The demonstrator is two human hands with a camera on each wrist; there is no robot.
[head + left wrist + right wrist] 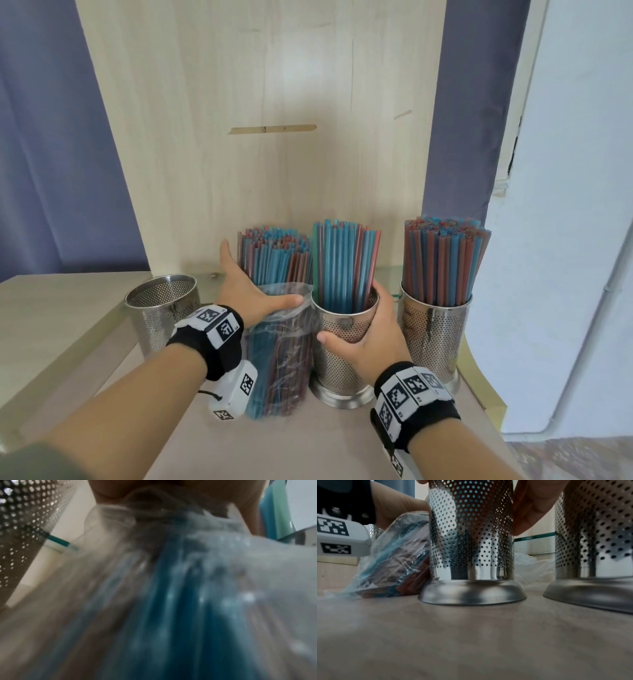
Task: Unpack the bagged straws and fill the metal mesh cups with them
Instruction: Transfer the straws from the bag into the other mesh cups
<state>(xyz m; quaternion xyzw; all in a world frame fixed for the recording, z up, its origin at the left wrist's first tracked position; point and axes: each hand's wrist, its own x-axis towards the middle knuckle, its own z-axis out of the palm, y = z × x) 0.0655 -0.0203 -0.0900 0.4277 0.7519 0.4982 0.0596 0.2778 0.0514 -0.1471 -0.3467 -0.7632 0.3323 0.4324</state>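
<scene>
Nearest the camera, both forearms reach forward over the pale worktop (pixel 301 442), each wrist wrapped in a black band carrying white marker blocks.

The right hand (pixel 368 337) is wrapped round the upper part of the middle mesh cup (pixel 337 356), thumb on the near side and fingers round the far right side at the rim. The right wrist view shows this cup (pixel 471 534) standing upright with its flared base flat on the worktop. It holds a loose, partial fill of blue and red straws (pixel 346 263) that stand upright and rise well above the rim.

The left hand (pixel 246 291) holds the bagged straws (pixel 281 359) near the bag's open top, thumb across the near side of the plastic and fingers extended along the far left side. The bag stands roughly upright on the worktop, touching the left side of the middle mesh cup. Blue and red straws project out of its open top. The left wrist view is blurred; it shows only clear plastic over blue straws (pixel 171 601).

To the right, just beside the middle cup, the right mesh cup (pixel 433 335) stands upright, packed full of straws. To the left of the bag, partly behind the left wrist, the left mesh cup (pixel 161 301) stands upright with no straws showing inside.

Crumpled clear plastic (pixel 534 566) lies on the worktop behind and between the middle and right cups. Farthest back stand a light wooden panel (pixel 260 102), and blue curtains (pixel 51 137) on both sides.
</scene>
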